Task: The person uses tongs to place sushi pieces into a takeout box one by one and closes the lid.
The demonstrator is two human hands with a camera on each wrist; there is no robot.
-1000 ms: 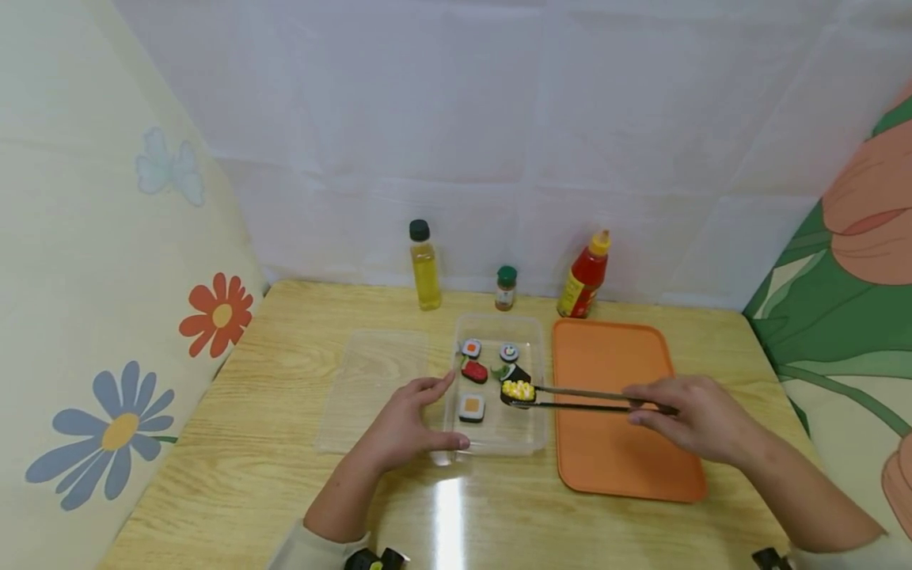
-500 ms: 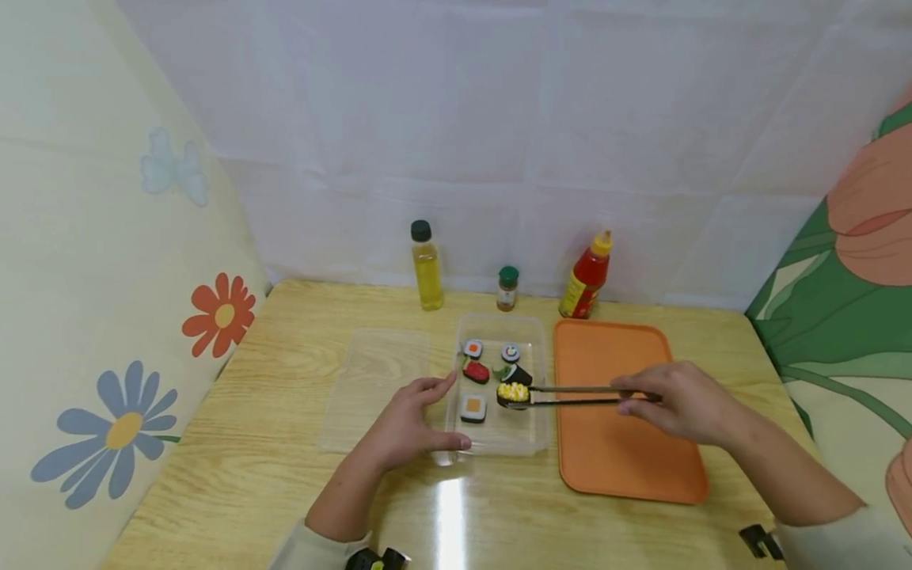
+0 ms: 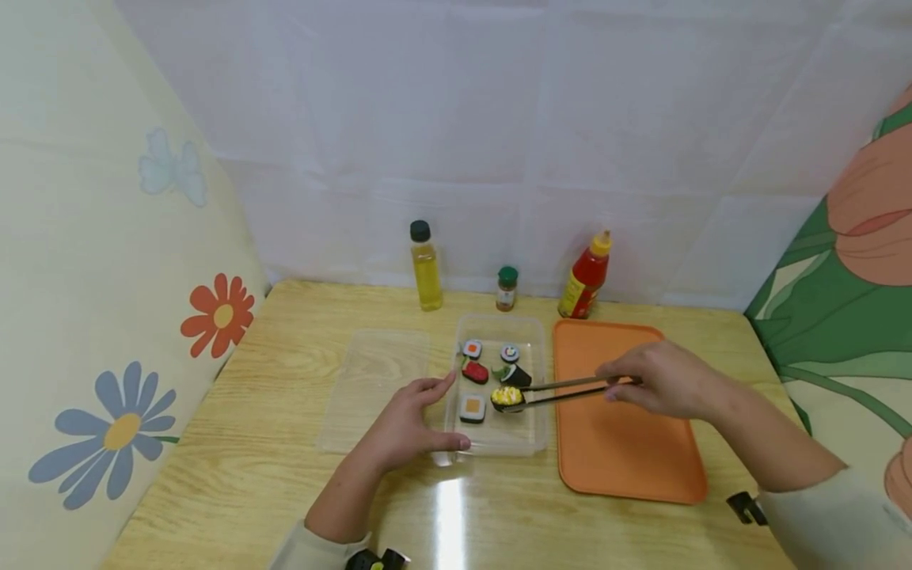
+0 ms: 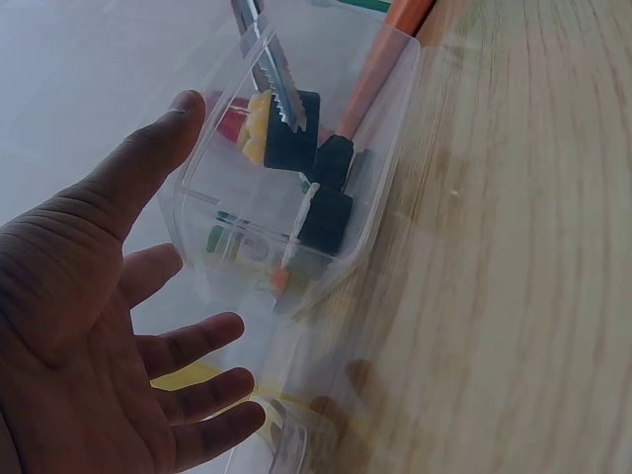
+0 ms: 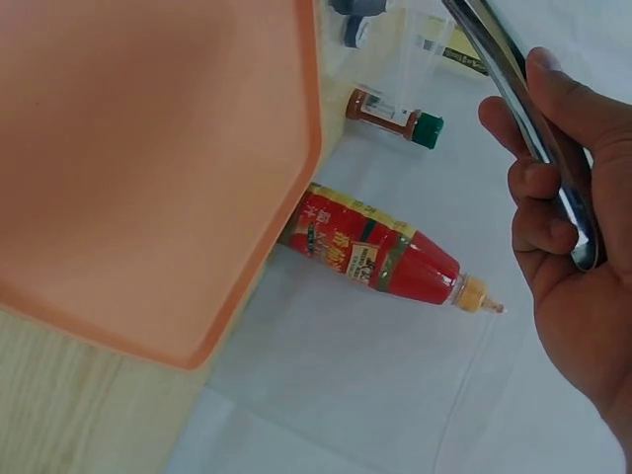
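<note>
Metal tongs (image 3: 563, 389), gripped in the right hand (image 3: 659, 380), pinch a corn-topped sushi piece (image 3: 507, 397) inside the clear plastic box (image 3: 530, 443) on the wooden surface (image 3: 235, 443). Fingers spread, the left hand (image 3: 402, 427) rests against the box's left wall, holding nothing.

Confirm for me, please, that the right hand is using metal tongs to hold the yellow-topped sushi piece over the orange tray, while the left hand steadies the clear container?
Not quite: the yellow-topped sushi piece is held over the clear container, not the orange tray, as the head view shows. The rest stands: the right hand grips the metal tongs and the left hand steadies the container.
</note>
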